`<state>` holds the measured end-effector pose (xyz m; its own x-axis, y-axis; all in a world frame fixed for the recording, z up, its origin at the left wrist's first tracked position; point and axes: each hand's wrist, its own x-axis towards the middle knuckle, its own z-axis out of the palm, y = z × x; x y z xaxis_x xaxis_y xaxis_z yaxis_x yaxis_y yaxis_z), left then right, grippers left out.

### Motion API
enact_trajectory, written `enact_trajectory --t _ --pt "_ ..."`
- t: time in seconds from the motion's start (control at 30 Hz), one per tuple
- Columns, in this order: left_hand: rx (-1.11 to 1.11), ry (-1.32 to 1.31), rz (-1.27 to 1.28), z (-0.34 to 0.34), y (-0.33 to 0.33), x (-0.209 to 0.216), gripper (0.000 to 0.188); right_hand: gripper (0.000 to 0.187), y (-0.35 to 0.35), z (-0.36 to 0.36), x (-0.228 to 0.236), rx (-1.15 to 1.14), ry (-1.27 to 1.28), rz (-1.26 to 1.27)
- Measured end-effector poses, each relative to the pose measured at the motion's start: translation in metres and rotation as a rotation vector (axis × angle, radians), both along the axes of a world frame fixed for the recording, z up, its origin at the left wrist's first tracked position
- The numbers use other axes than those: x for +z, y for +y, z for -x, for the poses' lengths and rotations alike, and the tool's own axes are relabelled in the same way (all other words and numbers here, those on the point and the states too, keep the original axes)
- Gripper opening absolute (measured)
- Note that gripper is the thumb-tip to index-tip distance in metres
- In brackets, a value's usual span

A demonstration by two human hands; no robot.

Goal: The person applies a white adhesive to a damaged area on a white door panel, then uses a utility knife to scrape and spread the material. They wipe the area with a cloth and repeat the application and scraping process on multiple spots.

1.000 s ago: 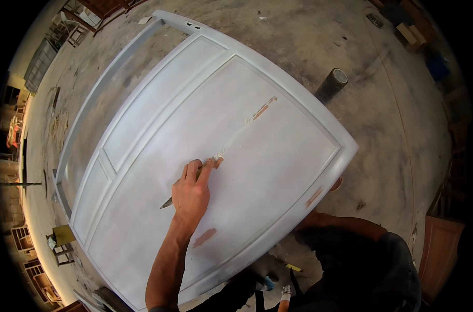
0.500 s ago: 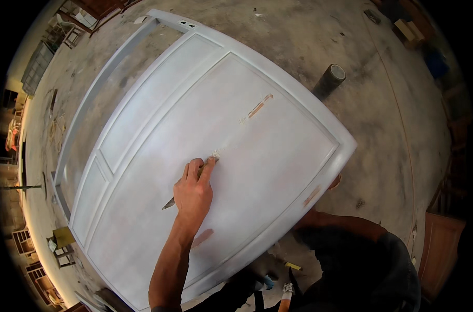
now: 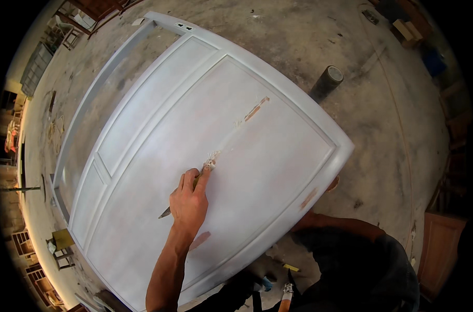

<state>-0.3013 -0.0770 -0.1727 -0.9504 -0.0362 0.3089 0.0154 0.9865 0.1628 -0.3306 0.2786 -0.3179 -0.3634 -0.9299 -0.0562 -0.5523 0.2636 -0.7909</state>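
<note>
A large white-painted panelled board [image 3: 267, 171] lies across the middle of the view, with raised mouldings and an open frame on its far left side. My left hand [image 3: 188, 195] is closed around a scraper [image 3: 165, 212], whose pointed grey end sticks out below the fist. Beside the index fingertip, white flakes [image 3: 211, 158] lie on the board. From there a pale streak runs up to a bare brown gouge [image 3: 256, 109]. My right forearm [image 3: 345, 222] reaches toward the board's near right edge, and its hand is mostly hidden there. A pinkish-brown patch [image 3: 200, 240] lies close to my left wrist.
A dark cylinder [image 3: 327, 83] stands by the board's far right edge. On the floor below the near edge lie a small yellow object [image 3: 291, 267] and a tool with an orange-brown handle [image 3: 286, 301]. A brown wooden panel [image 3: 441, 247] stands at the right.
My left hand has drawn slightly down and toward me with the scraper. More white flakes now show by the fingertip. The right forearm stays in place.
</note>
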Motion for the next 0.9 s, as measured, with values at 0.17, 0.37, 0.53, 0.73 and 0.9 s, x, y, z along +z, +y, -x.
enact_trajectory --t 0.17,0.37,0.53,0.73,0.9 --pt "-0.010 0.005 0.023 0.021 0.004 0.008 0.044 0.061 0.009 -0.007 -0.007 -0.023 0.133 0.011" --pt "0.009 -0.001 0.004 0.001 0.004 0.000 0.044 0.060 0.013 -0.009 -0.032 0.016 0.020 -0.002" --pt "-0.020 -0.009 0.017 0.011 0.003 0.005 0.044 0.050 0.005 -0.004 -0.011 0.044 -0.002 -0.016" --pt "0.002 -0.003 0.012 0.024 0.009 0.002 0.045 0.047 -0.001 -0.001 0.007 0.020 -0.030 0.012" --pt "0.005 -0.001 0.012 0.012 0.007 0.001 0.045 0.043 0.000 -0.001 0.005 0.019 0.006 -0.025"
